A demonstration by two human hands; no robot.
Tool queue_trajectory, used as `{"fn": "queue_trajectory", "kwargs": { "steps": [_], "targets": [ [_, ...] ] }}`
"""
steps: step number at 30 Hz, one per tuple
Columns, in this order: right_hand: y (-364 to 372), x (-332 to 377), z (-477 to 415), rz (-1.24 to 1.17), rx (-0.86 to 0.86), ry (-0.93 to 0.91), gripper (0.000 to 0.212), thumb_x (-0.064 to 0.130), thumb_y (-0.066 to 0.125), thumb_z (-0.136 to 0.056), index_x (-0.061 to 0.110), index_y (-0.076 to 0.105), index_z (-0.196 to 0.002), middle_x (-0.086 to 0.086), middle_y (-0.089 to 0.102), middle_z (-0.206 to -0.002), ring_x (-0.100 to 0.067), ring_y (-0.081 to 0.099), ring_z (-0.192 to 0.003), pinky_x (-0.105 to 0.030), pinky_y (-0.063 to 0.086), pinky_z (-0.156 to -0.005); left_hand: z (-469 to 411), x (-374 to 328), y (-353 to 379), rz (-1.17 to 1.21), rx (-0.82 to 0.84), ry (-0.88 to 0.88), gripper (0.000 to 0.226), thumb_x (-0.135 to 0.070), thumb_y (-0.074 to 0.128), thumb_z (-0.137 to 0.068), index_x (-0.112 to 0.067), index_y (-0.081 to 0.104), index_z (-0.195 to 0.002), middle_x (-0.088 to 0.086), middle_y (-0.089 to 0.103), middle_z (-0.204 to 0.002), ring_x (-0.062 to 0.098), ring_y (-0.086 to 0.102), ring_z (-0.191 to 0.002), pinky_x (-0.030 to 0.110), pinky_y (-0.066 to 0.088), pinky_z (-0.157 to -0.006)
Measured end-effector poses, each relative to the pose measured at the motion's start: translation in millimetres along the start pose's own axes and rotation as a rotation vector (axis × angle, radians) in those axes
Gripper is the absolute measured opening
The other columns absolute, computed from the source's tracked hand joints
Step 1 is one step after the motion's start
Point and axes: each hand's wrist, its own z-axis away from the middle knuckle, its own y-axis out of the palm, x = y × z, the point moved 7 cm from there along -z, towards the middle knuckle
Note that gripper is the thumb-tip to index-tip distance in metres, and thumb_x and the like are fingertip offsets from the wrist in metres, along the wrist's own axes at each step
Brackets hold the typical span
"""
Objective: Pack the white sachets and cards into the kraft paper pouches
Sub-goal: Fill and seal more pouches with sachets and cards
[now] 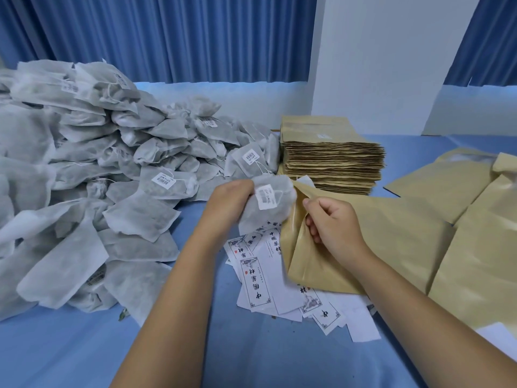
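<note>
My left hand (232, 200) grips a white sachet (268, 205) with a barcode label, held at the mouth of a kraft paper pouch (363, 247). My right hand (333, 222) pinches the pouch's upper edge and holds the mouth apart. The pouch lies across the table to the right, partly over a loose scatter of white printed cards (260, 278). A big heap of white sachets (98, 169) fills the left side.
A tall stack of flat kraft pouches (333, 155) stands behind my hands. More kraft pouches (475, 261) lie at the right. A white board (391, 57) leans at the back before blue curtains. Blue cloth (70, 351) covers the table.
</note>
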Motion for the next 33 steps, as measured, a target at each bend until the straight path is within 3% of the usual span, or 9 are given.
{"fn": "queue_trajectory", "kwargs": {
  "steps": [4,8,10,13,16,22,25,28,33],
  "targets": [
    [1.2,1.7,0.6,-0.055,-0.001,0.014,0.044,0.011,0.055,-0.096,0.01,0.052,-0.052,0.006,0.048,-0.043,-0.009,0.041,-0.039,-0.019,0.035,-0.037,12.6,0.4,29.3,-0.121,0.262,0.042,0.017,-0.028,0.056,-0.077,-0.024,0.066,-0.064,-0.012,0.061,-0.061,0.005,0.055,-0.056,0.02,0.044,-0.051],
    [3.3,12.6,4.1,-0.088,-0.01,-0.035,0.046,0.008,0.054,-0.096,0.01,0.049,-0.051,0.005,0.044,-0.04,-0.008,0.038,-0.036,-0.018,0.032,-0.037,21.3,16.6,65.7,-0.101,0.39,-0.015,0.011,-0.018,0.062,-0.087,-0.019,0.057,-0.097,-0.001,0.065,-0.08,0.01,0.063,-0.068,0.036,0.056,-0.071],
    [3.5,19.3,6.0,-0.108,-0.016,-0.071,0.048,0.008,0.055,-0.096,0.014,0.049,-0.048,0.005,0.043,-0.041,-0.008,0.037,-0.037,-0.017,0.031,-0.037,21.0,17.2,74.5,-0.096,0.35,0.029,0.014,-0.023,0.063,-0.09,-0.02,0.051,-0.096,-0.004,0.062,-0.08,0.008,0.059,-0.066,0.033,0.053,-0.068],
    [6.3,25.9,9.3,-0.11,-0.003,-0.105,0.049,0.007,0.055,-0.096,0.014,0.047,-0.048,0.003,0.041,-0.041,-0.008,0.036,-0.037,-0.018,0.031,-0.038,22.8,0.2,75.1,-0.355,0.243,0.32,0.002,-0.015,0.059,-0.089,-0.016,0.059,-0.089,-0.005,0.057,-0.078,0.004,0.053,-0.068,0.022,0.043,-0.064],
    [11.5,27.8,11.9,-0.094,0.014,-0.112,0.046,0.007,0.054,-0.096,0.009,0.045,-0.051,0.004,0.039,-0.039,-0.009,0.034,-0.036,-0.018,0.03,-0.039,27.5,-10.2,75.6,-0.523,0.179,0.494,0.02,-0.006,0.06,-0.084,-0.021,0.056,-0.07,-0.003,0.046,-0.079,0.013,0.047,-0.073,0.026,0.039,-0.066],
    [15.4,22.6,9.3,-0.168,0.031,-0.022,0.053,0.011,0.054,-0.096,0.019,0.046,-0.044,0.005,0.039,-0.04,-0.008,0.034,-0.036,-0.017,0.03,-0.036,31.6,9.3,96.1,-0.507,0.569,0.221,0.034,-0.003,0.053,-0.089,-0.024,0.051,-0.062,-0.006,0.056,-0.067,0.009,0.049,-0.062,0.015,0.04,-0.06],
    [13.9,16.3,6.4,-0.177,0.013,0.024,0.052,0.013,0.055,-0.096,0.019,0.049,-0.045,0.002,0.043,-0.042,-0.01,0.038,-0.036,-0.018,0.032,-0.036,30.5,14.8,84.4,-0.197,0.653,0.011,0.021,-0.003,0.053,-0.092,-0.013,0.065,-0.078,0.002,0.066,-0.079,0.008,0.059,-0.068,0.018,0.048,-0.062],
    [9.6,9.9,4.8,-0.148,-0.03,0.06,0.047,0.014,0.056,-0.095,0.016,0.049,-0.049,0.004,0.044,-0.042,-0.009,0.04,-0.037,-0.018,0.034,-0.037,14.8,12.7,50.8,0.102,0.455,-0.115,0.015,-0.009,0.055,-0.094,-0.003,0.068,-0.1,0.01,0.074,-0.096,0.014,0.07,-0.074,0.017,0.052,-0.054],
    [6.8,2.8,4.0,-0.109,-0.044,0.082,0.043,0.016,0.057,-0.095,0.012,0.05,-0.052,0.005,0.045,-0.042,-0.007,0.041,-0.038,-0.017,0.034,-0.037,-11.7,42.5,-18.6,0.567,-0.214,-0.351,0.007,-0.009,0.058,-0.092,-0.01,0.064,-0.089,0.001,0.069,-0.085,0.007,0.066,-0.057,0.012,0.044,-0.04]
  ]
}}
